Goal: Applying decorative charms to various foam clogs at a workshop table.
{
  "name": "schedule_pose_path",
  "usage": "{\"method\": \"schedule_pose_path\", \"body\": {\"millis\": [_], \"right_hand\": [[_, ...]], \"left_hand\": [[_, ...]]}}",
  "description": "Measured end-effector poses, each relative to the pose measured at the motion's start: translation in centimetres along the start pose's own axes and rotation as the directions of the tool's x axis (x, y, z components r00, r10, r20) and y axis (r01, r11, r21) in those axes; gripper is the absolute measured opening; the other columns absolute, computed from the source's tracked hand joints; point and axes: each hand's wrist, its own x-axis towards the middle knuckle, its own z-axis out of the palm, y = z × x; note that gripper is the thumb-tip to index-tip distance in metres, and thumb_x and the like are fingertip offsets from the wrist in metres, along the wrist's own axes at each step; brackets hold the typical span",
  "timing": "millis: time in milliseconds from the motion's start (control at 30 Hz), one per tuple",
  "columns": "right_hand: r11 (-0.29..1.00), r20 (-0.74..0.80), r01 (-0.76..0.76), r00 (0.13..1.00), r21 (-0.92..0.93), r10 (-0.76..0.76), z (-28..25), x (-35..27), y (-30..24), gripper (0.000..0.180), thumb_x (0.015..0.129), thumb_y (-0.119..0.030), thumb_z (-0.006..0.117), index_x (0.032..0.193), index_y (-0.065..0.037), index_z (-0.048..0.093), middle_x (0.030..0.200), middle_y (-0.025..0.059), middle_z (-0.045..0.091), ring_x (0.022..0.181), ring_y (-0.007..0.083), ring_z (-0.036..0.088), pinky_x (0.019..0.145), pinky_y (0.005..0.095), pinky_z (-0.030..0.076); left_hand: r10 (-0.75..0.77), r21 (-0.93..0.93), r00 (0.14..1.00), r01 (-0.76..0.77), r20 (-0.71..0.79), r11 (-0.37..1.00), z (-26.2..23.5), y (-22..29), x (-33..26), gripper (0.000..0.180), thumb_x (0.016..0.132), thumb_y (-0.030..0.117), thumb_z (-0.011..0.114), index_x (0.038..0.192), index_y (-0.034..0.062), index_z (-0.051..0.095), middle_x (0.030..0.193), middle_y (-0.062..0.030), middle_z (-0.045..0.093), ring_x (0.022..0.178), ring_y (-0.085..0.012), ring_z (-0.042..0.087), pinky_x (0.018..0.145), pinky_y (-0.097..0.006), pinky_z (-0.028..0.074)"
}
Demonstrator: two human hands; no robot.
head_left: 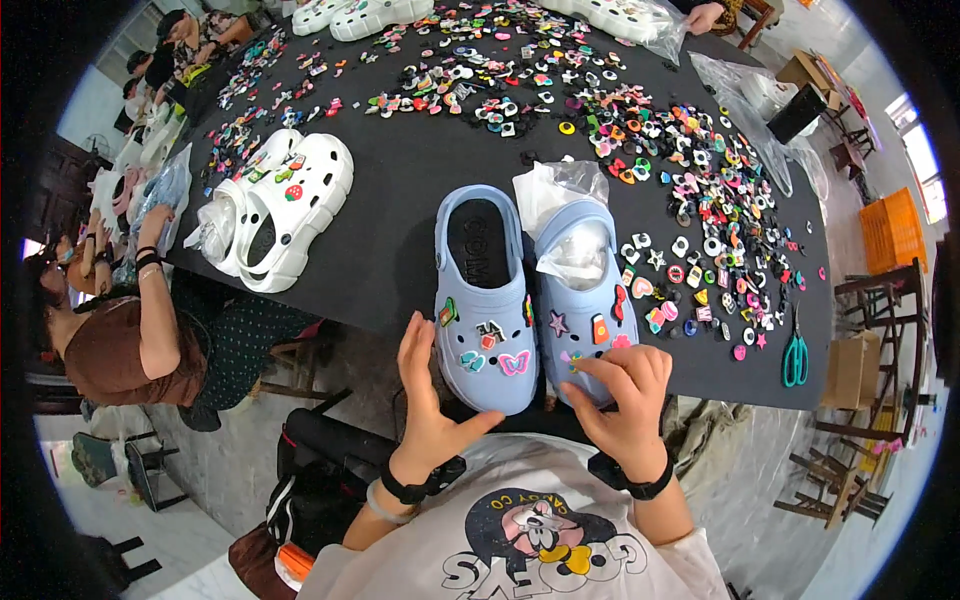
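Two light blue clogs stand side by side at the table's near edge, toes toward me. The left clog (462, 345) carries several charms, among them a pink butterfly charm (514, 363). My left hand (425, 410) is open, thumb and fingers spread around its toe. On the right clog (585, 265) sit a purple star charm (558, 323), a red bow charm (619, 302) and others. My right hand (625, 400) is closed on this clog's toe, thumb at the front edge and fingertip beside a small colourful charm (572, 360). Its curled fingers partly cover the toe.
Many loose charms (700, 190) lie across the black table (400, 200). White clogs (300, 215) with charms stand at the left, and more lie at the far edge. Teal-handled scissors (795, 360) lie at the right. A person (130, 340) sits at the left, holding a plastic bag.
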Motion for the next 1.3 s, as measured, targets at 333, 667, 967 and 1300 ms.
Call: {"method": "schedule_pose_path", "body": {"millis": [333,667,967,1300], "right_hand": [[0.995,-0.096,-0.047,0.994,0.093,0.056,1.2,1.6,-0.1,0.028,0.061,-0.012,0.087,0.078,-0.01,0.065,0.076,0.0043,0.061,0.069,0.0236,0.056,0.065,0.0361,0.042],[0.924,0.258,-0.207,0.958,0.323,0.125,-1.5,1.9,1.2,0.026,0.07,0.001,0.077,0.094,-0.01,0.076,0.079,0.0039,0.058,0.08,0.022,0.054,0.072,0.0326,0.042],[0.709,0.132,-0.312,0.945,0.632,0.299,-0.4,-1.3,1.7,0.025,0.074,0.003,0.072,0.097,-0.005,0.073,0.094,0.0078,0.06,0.092,0.0234,0.056,0.083,0.0319,0.045],[0.847,0.007,-0.208,0.972,0.489,0.234,0.0,-2.1,2.3,0.021,0.075,0.001,0.071,0.096,-0.004,0.071,0.098,0.0095,0.061,0.092,0.0251,0.059,0.083,0.035,0.046]], "left_hand": [[0.091,0.171,0.994,-0.079,-0.061,0.982,-0.6,2.0,1.1,0.041,0.069,0.008,0.082,0.105,0.0042,0.062,0.109,-0.0118,0.053,0.097,-0.025,0.052,0.087,-0.035,0.043],[0.0,0.094,0.998,0.006,-0.066,0.996,-1.0,1.6,2.1,0.03,0.071,0.004,0.08,0.097,0.0031,0.066,0.099,-0.0081,0.057,0.083,-0.0179,0.053,0.074,-0.029,0.044],[0.084,0.232,0.991,-0.058,-0.101,0.971,-0.3,2.3,2.6,0.034,0.069,0.008,0.084,0.093,0.0027,0.061,0.092,-0.0085,0.056,0.079,-0.0192,0.053,0.07,-0.029,0.045],[0.097,0.318,0.995,-0.097,0.016,0.943,-1.1,1.4,3.0,0.025,0.08,0.011,0.076,0.09,0.001,0.054,0.087,-0.0123,0.056,0.075,-0.0263,0.056,0.067,-0.036,0.046]]}}
